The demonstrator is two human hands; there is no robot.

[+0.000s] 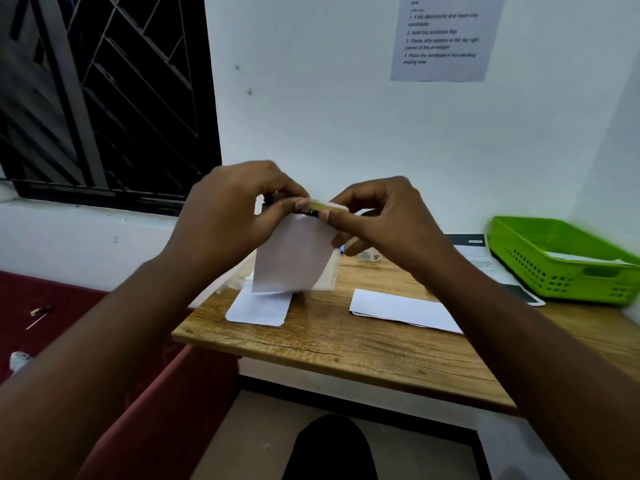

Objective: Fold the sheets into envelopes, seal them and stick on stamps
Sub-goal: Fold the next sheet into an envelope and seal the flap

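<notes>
Above the table (346, 348), both hands pinch a sheet (291, 254) (hanging lengthwise); left hand (232, 216); right hand (381, 220).

A: Both our arms reach in from the bottom corners, left from 7 o'clock, right from 5 o'clock, and meet at frame centre, raised.

B: Our left hand (235, 213)?

A: Back to camera, fingers curled, thumb and forefinger pinching at 3 o'clock of the hand.

B: Right hand (381, 220)?

A: Same, fingers curled, pinching at its 9 o'clock. Fingertips of both nearly touching.
</notes>
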